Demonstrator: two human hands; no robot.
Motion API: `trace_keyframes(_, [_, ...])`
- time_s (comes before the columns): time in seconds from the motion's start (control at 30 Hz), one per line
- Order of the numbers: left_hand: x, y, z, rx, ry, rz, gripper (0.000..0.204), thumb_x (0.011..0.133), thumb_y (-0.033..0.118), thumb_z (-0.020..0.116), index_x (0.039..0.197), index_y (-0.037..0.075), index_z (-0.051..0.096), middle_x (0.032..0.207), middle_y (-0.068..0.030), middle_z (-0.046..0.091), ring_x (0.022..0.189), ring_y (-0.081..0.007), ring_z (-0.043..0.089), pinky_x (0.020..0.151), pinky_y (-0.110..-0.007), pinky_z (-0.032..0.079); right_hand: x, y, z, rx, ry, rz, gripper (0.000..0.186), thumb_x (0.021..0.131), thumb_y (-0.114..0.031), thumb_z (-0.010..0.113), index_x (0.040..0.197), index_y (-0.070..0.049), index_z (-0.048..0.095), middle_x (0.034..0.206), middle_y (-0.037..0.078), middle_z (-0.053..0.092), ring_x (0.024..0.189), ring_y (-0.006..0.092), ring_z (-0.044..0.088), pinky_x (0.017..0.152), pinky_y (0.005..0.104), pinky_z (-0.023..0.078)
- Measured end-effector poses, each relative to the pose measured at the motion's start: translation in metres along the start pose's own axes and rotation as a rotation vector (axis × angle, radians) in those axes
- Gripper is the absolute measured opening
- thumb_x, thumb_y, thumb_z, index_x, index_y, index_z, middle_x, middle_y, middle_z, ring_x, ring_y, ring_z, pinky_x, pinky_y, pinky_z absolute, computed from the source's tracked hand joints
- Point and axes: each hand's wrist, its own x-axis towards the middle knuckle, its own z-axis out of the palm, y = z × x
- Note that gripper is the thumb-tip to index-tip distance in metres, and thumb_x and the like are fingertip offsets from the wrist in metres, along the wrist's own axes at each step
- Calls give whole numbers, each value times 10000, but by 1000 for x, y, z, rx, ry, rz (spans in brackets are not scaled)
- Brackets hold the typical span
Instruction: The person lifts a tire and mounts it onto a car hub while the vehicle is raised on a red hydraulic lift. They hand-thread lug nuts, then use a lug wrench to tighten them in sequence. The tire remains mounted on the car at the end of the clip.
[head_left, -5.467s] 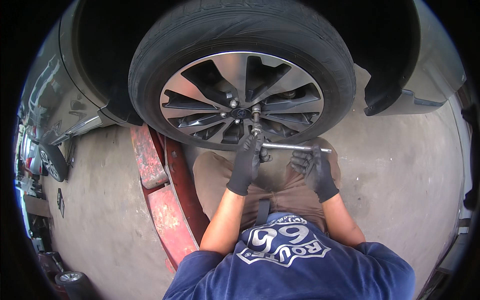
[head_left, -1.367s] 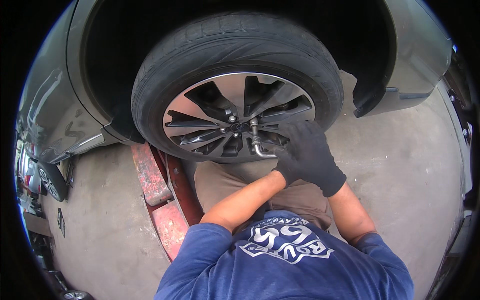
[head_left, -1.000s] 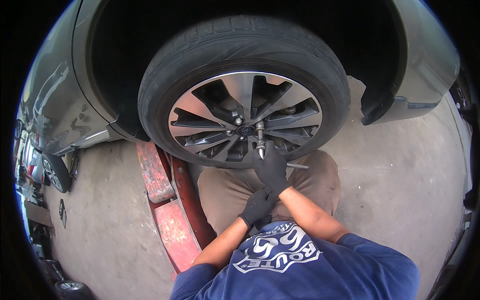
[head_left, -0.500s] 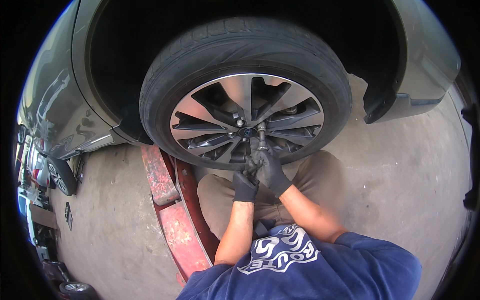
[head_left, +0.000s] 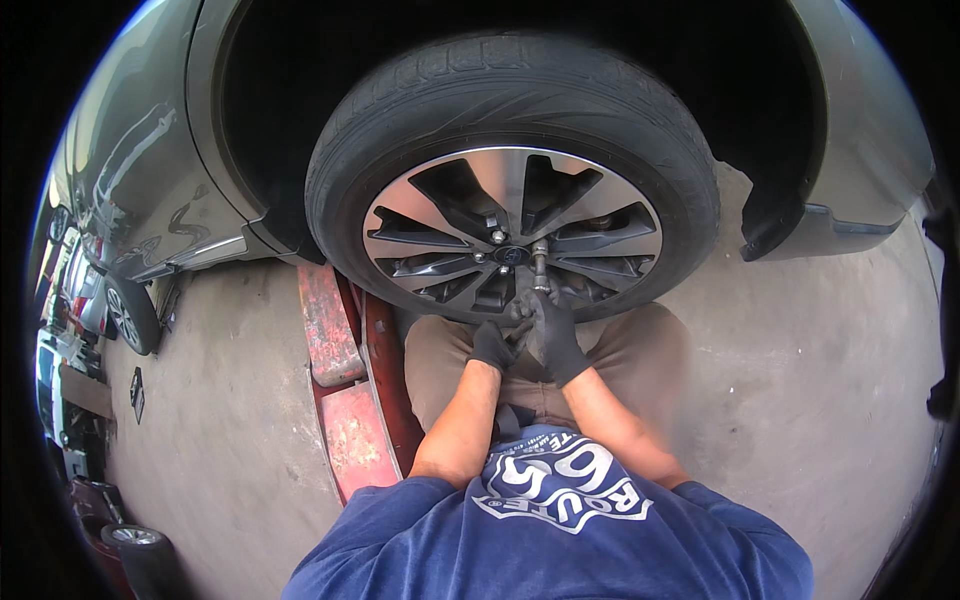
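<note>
A wheel with dark and bright spokes (head_left: 600, 190) and a black tyre (head_left: 500, 85) hangs in front of me on a grey car. From a lug nut right of the hub cap, the metal shaft of a socket wrench (head_left: 540, 272) runs down toward me. My gloved right hand (head_left: 556, 338) is closed around its near end, which the fingers hide. Just left of it, my gloved left hand (head_left: 492, 347) is closed near the wheel's lower edge; what it holds, if anything, is hidden. Several lug nuts (head_left: 498, 237) show around the hub.
A red, worn lift arm (head_left: 360, 440) runs along the floor at my left. The car's body (head_left: 150, 180) and wheel arch surround the tyre. Another car's wheel (head_left: 130, 315) and a loose wheel (head_left: 145, 555) are farther left. Concrete floor (head_left: 800, 380) spreads at right.
The view has shifted, so the wheel and car sit slightly farther right. My left hand has come a little lower relative to the wheel; the socket wrench stays on the same lug nut.
</note>
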Motion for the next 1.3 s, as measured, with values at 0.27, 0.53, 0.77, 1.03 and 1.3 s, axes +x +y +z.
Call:
trace_keyframes(0.27, [-29, 112, 20, -503, 353, 87, 450, 1063, 209, 386, 1498, 95, 386, 1241, -125, 615, 957, -212, 640, 759, -325, 600, -12, -24, 12, -312, -9, 131, 281, 1044, -286, 613, 1240, -93, 553, 954, 59, 674, 918, 184, 702, 729, 366, 613])
trace_keyframes(0.53, [-91, 221, 116, 64, 599, 889, 624, 1059, 162, 500, 1610, 215, 212, 1070, -47, 538, 696, -129, 526, 689, -328, 564, -16, -29, 8, 150, -164, 314, 470, 1048, -491, 558, 1388, -167, 524, 1088, 56, 693, 984, 217, 730, 800, 409, 638])
trace_keyframes(0.77, [-67, 246, 90, -531, 563, 586, 460, 1054, 374, 520, 1367, 37, 528, 891, -60, 574, 705, -139, 553, 620, -242, 497, -10, -39, 4, -376, -137, 163, 421, 1048, -459, 583, 1311, -134, 535, 896, 21, 660, 785, 156, 730, 700, 335, 630])
trace_keyframes(1.03, [-91, 265, 100, -563, -164, 442, 543, 1102, 429, 423, 696, 93, 554, 494, -3, 320, 378, -109, 219, 370, -261, 278, -8, -34, -15, -232, -149, 191, 407, 1057, -428, 568, 1324, -124, 527, 955, 14, 626, 755, 148, 696, 673, 343, 635])
trace_keyframes(1.3, [-101, 291, 194, 213, 122, 515, 517, 1117, 398, 426, 703, 92, 477, 563, -7, 378, 395, -99, 295, 373, -270, 263, -11, -28, -20, -179, -162, 215, 560, 1043, -546, 536, 1418, -131, 504, 1076, 36, 655, 884, 164, 709, 774, 366, 640])
